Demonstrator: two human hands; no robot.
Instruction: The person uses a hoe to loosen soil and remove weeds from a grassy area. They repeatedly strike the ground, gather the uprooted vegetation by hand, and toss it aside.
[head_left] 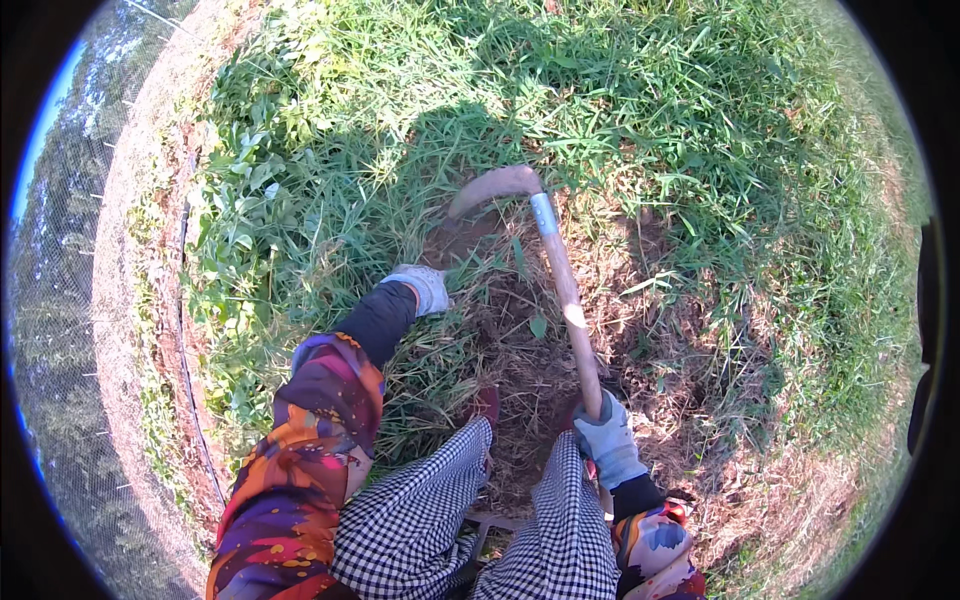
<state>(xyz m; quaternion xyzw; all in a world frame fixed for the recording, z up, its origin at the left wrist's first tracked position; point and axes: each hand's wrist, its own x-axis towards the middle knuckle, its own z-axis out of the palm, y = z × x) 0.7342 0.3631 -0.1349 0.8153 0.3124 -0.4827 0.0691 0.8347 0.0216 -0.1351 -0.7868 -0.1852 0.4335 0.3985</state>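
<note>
Holding the sickle (556, 248) (silver-collared) is the gloved right hand (608, 438).

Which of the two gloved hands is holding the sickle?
The right gloved hand, which grips the sickle by its wooden handle. The left gloved hand is apart from the sickle, at the grass.

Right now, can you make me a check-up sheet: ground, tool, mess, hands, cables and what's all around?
Surface: soil, with green grass around it.
Tool: sickle, curved blade, wooden handle.
Clutter: dry straw at right.
Hands: both gloved; left hand at the grass, grip unclear; right hand closed around the handle.
Cables: thin dark line at left; hose or cable, cannot tell.
Surroundings: mesh netting far left.
</note>
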